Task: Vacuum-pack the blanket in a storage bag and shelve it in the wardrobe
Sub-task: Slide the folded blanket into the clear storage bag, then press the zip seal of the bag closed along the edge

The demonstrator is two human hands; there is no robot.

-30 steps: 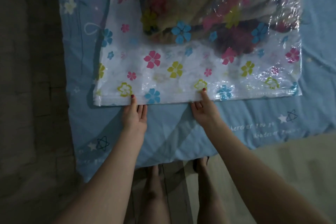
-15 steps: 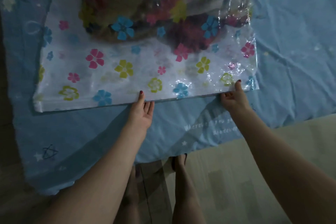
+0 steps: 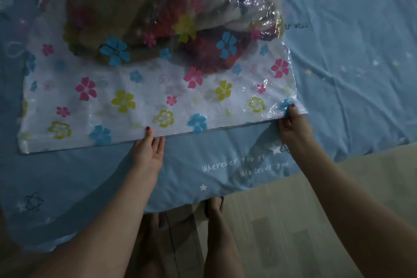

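Near bed (image 3: 225,178) front edge lies storage bag (image 3: 140,106), blanket (image 3: 140,18) inside. Left hand (image 3: 147,150) pinches open edge mid-seam, right hand (image 3: 293,126) pinches its corner, likely pulling the seal taut for closing.

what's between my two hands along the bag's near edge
Head view: only the storage bag edge on the bedsheet between left hand and right hand.

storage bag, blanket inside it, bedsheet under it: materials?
Storage bag: thin plastic film, glossy, part clear and part milky white with printed flowers; it glares and crinkles. Blanket: looks like soft plush or fleece, matte, folded in thick rounded layers; fibre unclear through the film. Bedsheet: woven fabric, probably cotton or a blend, matte, with soft creases.
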